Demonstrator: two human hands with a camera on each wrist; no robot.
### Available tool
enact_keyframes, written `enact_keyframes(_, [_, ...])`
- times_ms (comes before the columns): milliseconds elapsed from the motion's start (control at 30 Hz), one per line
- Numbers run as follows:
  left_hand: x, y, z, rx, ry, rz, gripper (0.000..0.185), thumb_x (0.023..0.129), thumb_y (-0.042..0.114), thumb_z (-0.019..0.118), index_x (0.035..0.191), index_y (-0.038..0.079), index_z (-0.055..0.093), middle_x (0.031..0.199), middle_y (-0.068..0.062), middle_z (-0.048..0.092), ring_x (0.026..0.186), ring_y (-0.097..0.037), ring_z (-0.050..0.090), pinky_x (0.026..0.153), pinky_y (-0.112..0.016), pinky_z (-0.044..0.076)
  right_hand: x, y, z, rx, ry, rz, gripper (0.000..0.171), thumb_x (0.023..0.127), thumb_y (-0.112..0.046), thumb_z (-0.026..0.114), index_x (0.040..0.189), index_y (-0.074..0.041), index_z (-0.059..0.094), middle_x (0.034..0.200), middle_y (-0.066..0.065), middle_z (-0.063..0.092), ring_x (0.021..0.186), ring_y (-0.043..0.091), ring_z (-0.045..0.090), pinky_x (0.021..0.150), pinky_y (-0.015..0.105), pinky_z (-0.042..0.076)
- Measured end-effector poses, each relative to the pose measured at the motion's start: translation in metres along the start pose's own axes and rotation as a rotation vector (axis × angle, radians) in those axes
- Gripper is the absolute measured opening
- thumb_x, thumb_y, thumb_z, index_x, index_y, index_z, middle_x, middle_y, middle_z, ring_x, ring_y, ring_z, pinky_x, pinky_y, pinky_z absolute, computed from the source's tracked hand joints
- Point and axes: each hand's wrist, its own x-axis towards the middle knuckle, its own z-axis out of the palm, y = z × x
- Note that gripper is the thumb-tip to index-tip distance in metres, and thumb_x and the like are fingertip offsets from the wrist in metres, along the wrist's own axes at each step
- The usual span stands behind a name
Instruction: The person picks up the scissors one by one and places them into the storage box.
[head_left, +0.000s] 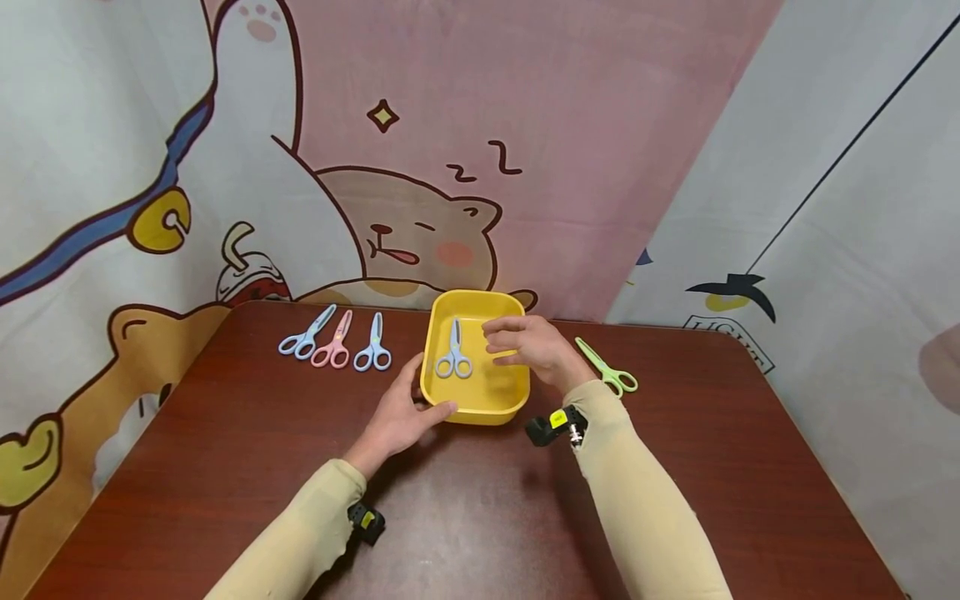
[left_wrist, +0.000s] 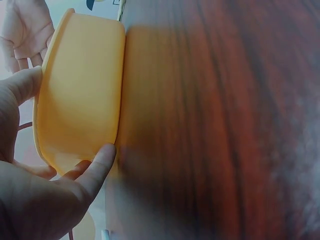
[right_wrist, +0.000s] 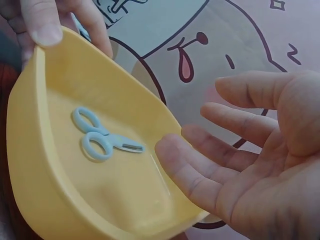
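A yellow plastic bin [head_left: 480, 412] stands near the back of the table, with one pair of light-blue scissors [right_wrist: 107, 137] lying inside on its floor. My left hand [head_left: 399, 418] grips the bin's near left corner, the thumb on the rim and the fingers against the outer wall. Over the bin's right side hovers my right hand [head_left: 536, 346], fingers spread and relaxed, holding nothing. In the right wrist view its palm is bare. Green scissors [head_left: 600, 365] lie on the table just right of that hand, partly hidden behind the wrist.
Left of the bin, blue scissors [head_left: 308, 336], pink scissors [head_left: 338, 340] and another blue pair [head_left: 374, 342] lie in a row on the dark wooden table [head_left: 480, 517]. A cartoon-printed curtain [head_left: 585, 167] hangs right behind the table's back edge.
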Motion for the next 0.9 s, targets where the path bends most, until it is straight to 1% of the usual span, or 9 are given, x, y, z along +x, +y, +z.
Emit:
enact_keyframes(100, [0.0,0.0,0.0,0.005,-0.002,-0.002,0.098,0.086,0.024,0.086,0.162,0.011,0.026,0.143,-0.017,0.053,0.116,-0.031,0.062,0.09,-0.038,0.058,-0.003,0.0,-0.005,-0.002,-0.001,-0.018,0.039,0.1,-0.007,0.064,0.138,0.004,0.061,0.137,0.022,0.06,0.125,0.042,0.06,0.101,0.046,0.055])
enact_keyframes(267, [0.002,0.001,0.0,0.008,-0.003,0.002,0.098,0.086,0.024,0.086,0.162,0.012,0.025,0.144,-0.017,0.052,0.116,-0.03,0.062,0.091,-0.039,0.058,-0.008,0.0,-0.015,0.019,0.002,-0.048,0.04,0.101,-0.004,0.061,0.139,0.007,0.058,0.138,0.024,0.059,0.111,0.029,0.068,0.103,0.05,0.053])
enact_keyframes(333, [0.002,0.001,-0.001,0.002,-0.005,0.007,0.098,0.086,0.023,0.086,0.162,0.011,0.025,0.143,-0.018,0.052,0.116,-0.03,0.062,0.09,-0.039,0.058,-0.01,0.0,-0.018,0.023,0.002,-0.056,0.041,0.101,-0.004,0.061,0.14,0.007,0.057,0.139,0.025,0.058,0.109,0.027,0.068,0.104,0.052,0.051])
enact_keyframes(467, [0.003,0.0,-0.001,0.001,-0.005,0.008,0.098,0.086,0.022,0.086,0.162,0.01,0.026,0.141,-0.018,0.053,0.115,-0.03,0.062,0.089,-0.037,0.058,-0.014,-0.001,-0.026,0.013,0.004,-0.059,0.042,0.102,-0.007,0.062,0.142,0.006,0.056,0.14,0.025,0.057,0.112,0.028,0.068,0.106,0.052,0.05])
enact_keyframes(600, [0.003,0.0,-0.001,0.01,-0.003,0.005,0.098,0.085,0.022,0.086,0.162,0.011,0.026,0.139,-0.018,0.054,0.111,-0.029,0.064,0.086,-0.035,0.059,-0.016,-0.001,-0.031,0.009,0.022,-0.058,0.041,0.102,-0.008,0.062,0.141,0.006,0.057,0.138,0.025,0.059,0.11,0.027,0.07,0.104,0.051,0.051])
enact_keyframes(700, [0.002,0.001,-0.001,0.016,-0.004,0.004,0.098,0.085,0.022,0.087,0.162,0.012,0.026,0.139,-0.018,0.054,0.109,-0.028,0.064,0.086,-0.036,0.059,-0.017,0.0,-0.034,0.021,0.029,-0.054,0.042,0.103,-0.007,0.062,0.142,0.006,0.056,0.137,0.024,0.059,0.113,0.033,0.069,0.103,0.05,0.052])
enact_keyframes(800, [0.002,0.0,-0.002,0.019,-0.006,0.001,0.098,0.086,0.023,0.086,0.162,0.013,0.026,0.139,-0.018,0.054,0.11,-0.027,0.064,0.087,-0.036,0.058,-0.018,0.003,-0.037,0.046,0.031,-0.046,0.043,0.103,-0.006,0.062,0.143,0.005,0.055,0.141,0.027,0.057,0.121,0.04,0.064,0.103,0.051,0.052])
enact_keyframes(867, [0.001,0.0,-0.001,0.02,-0.006,-0.004,0.098,0.085,0.023,0.087,0.162,0.013,0.026,0.139,-0.017,0.054,0.109,-0.027,0.064,0.087,-0.036,0.058,-0.019,0.005,-0.04,0.057,0.029,-0.045,0.044,0.102,-0.006,0.062,0.144,0.006,0.054,0.144,0.029,0.054,0.121,0.04,0.064,0.104,0.052,0.051])
enact_keyframes(900, [0.001,-0.001,-0.001,0.018,-0.005,-0.006,0.098,0.085,0.023,0.087,0.162,0.013,0.027,0.139,-0.017,0.054,0.109,-0.026,0.064,0.087,-0.035,0.058,-0.02,0.005,-0.041,0.059,0.033,-0.045,0.044,0.102,-0.007,0.062,0.144,0.005,0.054,0.144,0.03,0.054,0.119,0.038,0.066,0.103,0.051,0.051])
